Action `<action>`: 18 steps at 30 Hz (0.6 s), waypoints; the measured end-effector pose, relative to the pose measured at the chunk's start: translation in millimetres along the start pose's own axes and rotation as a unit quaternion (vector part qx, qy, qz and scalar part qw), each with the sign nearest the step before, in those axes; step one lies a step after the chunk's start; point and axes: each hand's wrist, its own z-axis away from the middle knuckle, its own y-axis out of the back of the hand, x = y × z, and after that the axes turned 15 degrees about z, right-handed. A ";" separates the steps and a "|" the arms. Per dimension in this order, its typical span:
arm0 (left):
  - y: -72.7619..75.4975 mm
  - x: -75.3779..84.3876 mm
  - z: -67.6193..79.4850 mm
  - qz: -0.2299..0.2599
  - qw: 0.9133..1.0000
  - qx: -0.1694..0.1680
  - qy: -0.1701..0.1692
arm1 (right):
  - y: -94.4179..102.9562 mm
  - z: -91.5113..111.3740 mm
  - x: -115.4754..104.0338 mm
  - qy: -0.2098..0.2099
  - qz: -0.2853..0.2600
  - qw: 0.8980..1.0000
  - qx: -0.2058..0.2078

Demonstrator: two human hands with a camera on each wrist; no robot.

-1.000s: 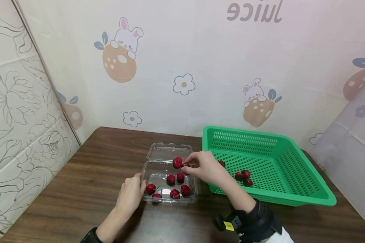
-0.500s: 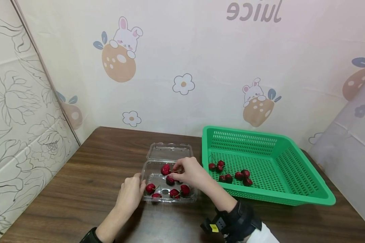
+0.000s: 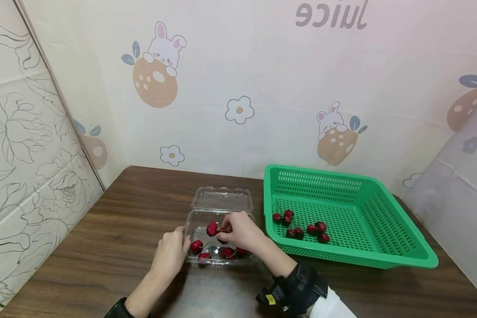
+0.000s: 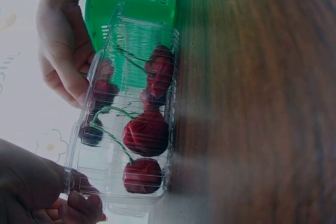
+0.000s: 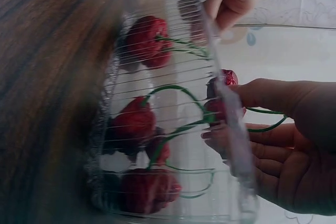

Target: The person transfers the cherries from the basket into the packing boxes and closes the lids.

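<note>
My left hand grips the left rim of a clear plastic clamshell box; its thumb and curled fingers at the rim show in the right wrist view. My right hand is low over the box, thumb and fingers pinching a red cherry at its stem side. Green stems run back across the right palm in the right wrist view. Several cherries with green stems lie on the box floor. Part of the box's right side is hidden behind the right hand.
A green plastic basket stands right of the box, with several cherries in its left part. Behind the box lies its opened clear lid. All rests on a dark wooden table against a patterned backdrop.
The right hand has moved left and down from beside the basket to low over the box, bringing the cherry with it. The left hand has stayed on the box rim.
</note>
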 end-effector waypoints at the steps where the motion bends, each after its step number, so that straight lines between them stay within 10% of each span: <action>1: -0.1 -0.1 0.0 0.000 1.000 0.000 -0.001 | -1.7 -0.5 0.2 0.000 0.004 1.000 0.000; 18: -0.4 -0.5 0.2 0.000 1.000 0.002 -0.008 | -16.8 -7.9 -3.9 -0.005 0.061 0.998 -0.031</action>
